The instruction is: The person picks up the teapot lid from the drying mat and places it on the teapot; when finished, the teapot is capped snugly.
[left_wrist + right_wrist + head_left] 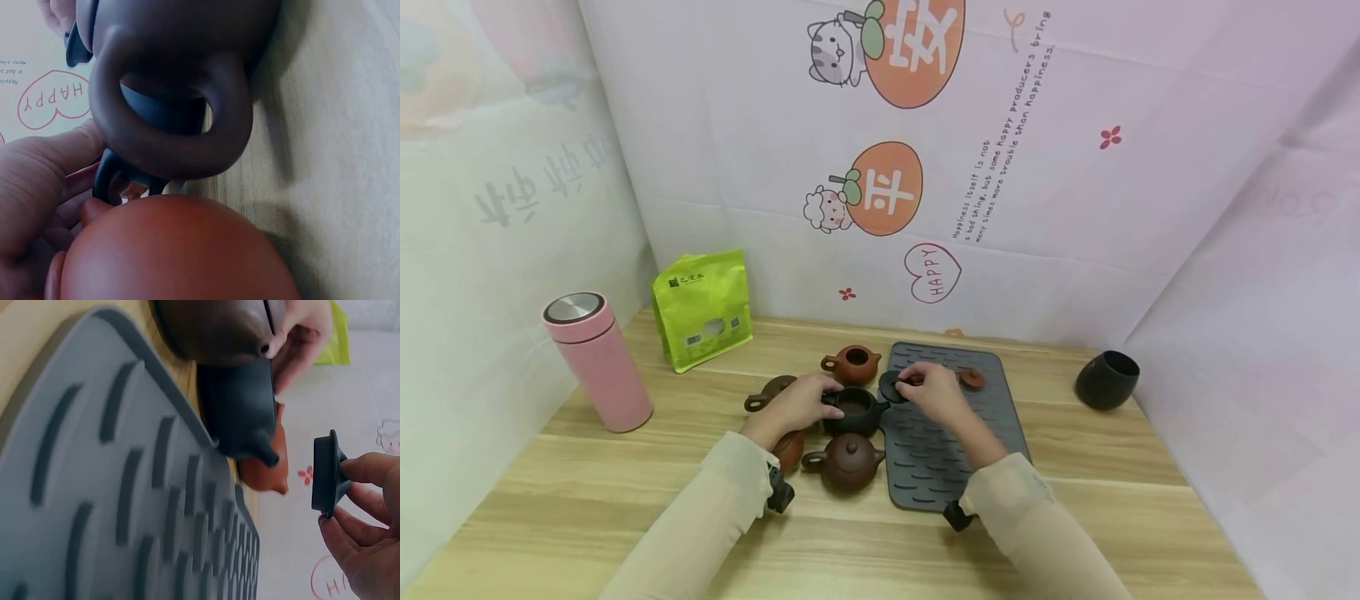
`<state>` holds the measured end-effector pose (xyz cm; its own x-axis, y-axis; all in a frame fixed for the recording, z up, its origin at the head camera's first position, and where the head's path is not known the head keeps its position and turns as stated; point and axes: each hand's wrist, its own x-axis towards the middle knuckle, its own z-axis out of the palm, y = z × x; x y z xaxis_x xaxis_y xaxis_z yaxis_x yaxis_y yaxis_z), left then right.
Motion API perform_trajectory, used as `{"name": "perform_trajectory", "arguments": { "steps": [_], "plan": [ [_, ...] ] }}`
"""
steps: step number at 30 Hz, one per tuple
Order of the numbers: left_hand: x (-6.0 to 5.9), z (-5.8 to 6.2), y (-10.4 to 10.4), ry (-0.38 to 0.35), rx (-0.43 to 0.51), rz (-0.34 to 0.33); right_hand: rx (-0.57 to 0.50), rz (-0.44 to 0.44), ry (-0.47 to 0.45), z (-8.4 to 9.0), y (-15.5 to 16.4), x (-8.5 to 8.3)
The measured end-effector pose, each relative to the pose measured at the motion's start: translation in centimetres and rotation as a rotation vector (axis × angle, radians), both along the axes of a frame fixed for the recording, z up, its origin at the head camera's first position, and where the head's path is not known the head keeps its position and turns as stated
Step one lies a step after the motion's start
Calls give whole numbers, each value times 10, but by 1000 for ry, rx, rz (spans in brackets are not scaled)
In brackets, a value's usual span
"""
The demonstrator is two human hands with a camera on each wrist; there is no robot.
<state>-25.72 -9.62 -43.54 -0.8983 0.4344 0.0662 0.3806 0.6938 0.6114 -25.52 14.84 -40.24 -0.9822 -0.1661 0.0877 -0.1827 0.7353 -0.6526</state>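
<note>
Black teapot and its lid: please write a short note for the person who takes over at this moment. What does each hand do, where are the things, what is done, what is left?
Left hand: grips the black teapot by its handle side, on the wooden table.
Right hand: pinches the black lid, held off the pot above the grey mat.
Done: lid is off, pot is open.
Left: the lid is not yet set down. Three other teapots stand close around; one small brown lid lies on the mat.

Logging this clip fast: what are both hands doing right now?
Left hand: gripping the black teapot by its handle.
Right hand: pinching the black lid, lifted off the pot.
</note>
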Motion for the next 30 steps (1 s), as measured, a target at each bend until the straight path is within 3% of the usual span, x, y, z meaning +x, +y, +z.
{"name": "perform_trajectory", "arguments": {
  "steps": [14, 30],
  "plan": [
    [-1, 0, 2, -16, 5, 8, 34, 106, -7, -8, -39, -1],
    [-1, 0, 2, 9, -13, 12, 56, 149, 21, -24, -52, -2]
  ]
}}
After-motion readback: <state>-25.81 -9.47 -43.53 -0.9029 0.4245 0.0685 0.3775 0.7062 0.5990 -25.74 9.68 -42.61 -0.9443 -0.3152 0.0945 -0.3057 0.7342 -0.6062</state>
